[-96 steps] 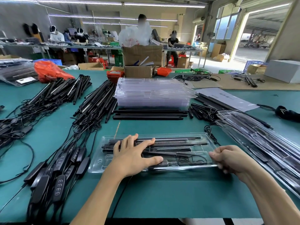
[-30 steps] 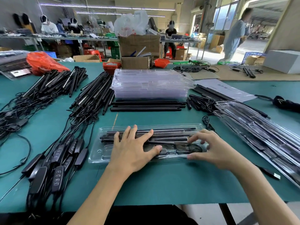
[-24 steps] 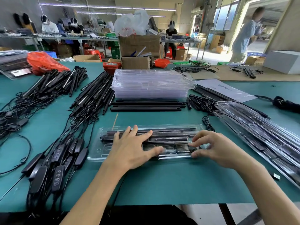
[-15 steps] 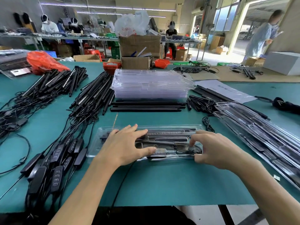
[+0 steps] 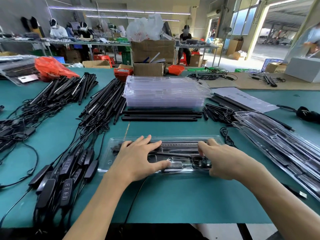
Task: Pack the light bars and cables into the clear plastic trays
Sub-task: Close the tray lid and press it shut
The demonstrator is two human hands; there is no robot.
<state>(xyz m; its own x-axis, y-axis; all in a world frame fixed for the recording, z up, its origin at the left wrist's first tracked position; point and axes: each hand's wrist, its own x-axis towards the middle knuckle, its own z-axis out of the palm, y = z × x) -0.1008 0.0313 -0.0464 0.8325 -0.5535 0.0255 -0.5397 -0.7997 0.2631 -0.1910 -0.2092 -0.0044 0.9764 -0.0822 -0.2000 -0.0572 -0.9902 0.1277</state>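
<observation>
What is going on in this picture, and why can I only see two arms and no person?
The camera sits on the person's head, looking down, so you see only their arms. They work at a green table in a workshop. Right in front lies a clear plastic tray with black light bars and a coiled cable inside. The left hand lies flat on top of it, fingers spread. The right hand has its fingers curled over the tray's right end; whether it pinches anything is hard to see. Behind stands a stack of empty trays. On the left lie piles of black light bars with cables, and on the right, filled trays.
</observation>
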